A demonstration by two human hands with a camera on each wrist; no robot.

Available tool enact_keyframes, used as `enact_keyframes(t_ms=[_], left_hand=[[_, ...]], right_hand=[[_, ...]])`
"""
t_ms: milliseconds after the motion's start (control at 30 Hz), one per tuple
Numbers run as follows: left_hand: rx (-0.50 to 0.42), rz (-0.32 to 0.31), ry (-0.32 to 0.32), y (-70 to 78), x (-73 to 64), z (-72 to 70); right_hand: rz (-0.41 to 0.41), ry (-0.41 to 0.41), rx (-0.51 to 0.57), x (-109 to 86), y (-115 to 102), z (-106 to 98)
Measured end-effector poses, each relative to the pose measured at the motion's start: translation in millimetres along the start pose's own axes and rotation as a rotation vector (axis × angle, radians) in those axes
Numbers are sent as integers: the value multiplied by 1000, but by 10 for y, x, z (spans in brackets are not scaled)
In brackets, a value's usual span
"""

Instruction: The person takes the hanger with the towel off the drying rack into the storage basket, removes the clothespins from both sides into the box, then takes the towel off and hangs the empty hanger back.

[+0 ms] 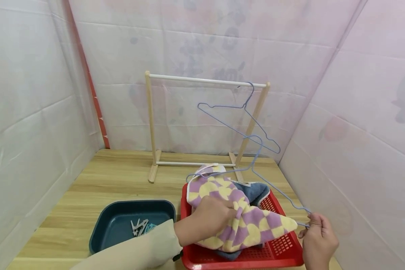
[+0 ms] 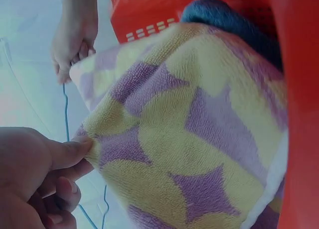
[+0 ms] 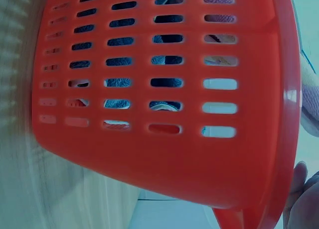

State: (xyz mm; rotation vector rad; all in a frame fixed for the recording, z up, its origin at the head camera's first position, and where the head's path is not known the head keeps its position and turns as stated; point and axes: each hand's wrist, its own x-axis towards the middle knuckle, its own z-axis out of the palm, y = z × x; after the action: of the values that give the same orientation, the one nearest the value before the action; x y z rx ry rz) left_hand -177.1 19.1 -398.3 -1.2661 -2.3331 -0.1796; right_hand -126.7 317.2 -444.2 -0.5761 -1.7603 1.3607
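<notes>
A purple and yellow patterned towel (image 1: 253, 225) with white edging lies bunched over the red basket (image 1: 290, 258). My left hand (image 1: 210, 217) pinches a fold of it between thumb and fingers, seen closely in the left wrist view. At the basket's right, my right hand (image 1: 318, 238) grips one end of a blue wire hanger (image 1: 276, 189). That hanger slants over the basket, its hook pointing up and its far end by the towel's upper part. Whether the towel passes through the hanger is hard to tell. In the right wrist view the basket wall (image 3: 164, 154) hides most of the work.
Behind stands a wooden rack (image 1: 151, 120) with a white top rail; a second blue hanger (image 1: 222, 106) hangs at its right end. A dark teal tray (image 1: 104, 225) holding several clothespins (image 1: 139, 226) sits left of the basket. Dark blue cloth (image 1: 254, 191) lies in the basket.
</notes>
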Motion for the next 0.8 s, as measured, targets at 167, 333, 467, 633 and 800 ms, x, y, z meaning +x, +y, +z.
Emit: enact_keyframes(t_ms=[167, 333, 467, 633, 800], left_hand=[[-22, 87, -1, 55, -52, -12], [-7, 140, -9, 56, -102, -17], [-10, 157, -85, 33, -147, -60], [5, 71, -172, -48, -207, -136], [1, -57, -175, -128, -218, -128]], right_hand=[[-22, 63, 50, -2, -17, 4], [-68, 137, 15, 3, -48, 16], [-79, 172, 35, 31, -57, 8], [-84, 217, 81, 100, -57, -25], [-76, 225, 149, 118, -48, -42]])
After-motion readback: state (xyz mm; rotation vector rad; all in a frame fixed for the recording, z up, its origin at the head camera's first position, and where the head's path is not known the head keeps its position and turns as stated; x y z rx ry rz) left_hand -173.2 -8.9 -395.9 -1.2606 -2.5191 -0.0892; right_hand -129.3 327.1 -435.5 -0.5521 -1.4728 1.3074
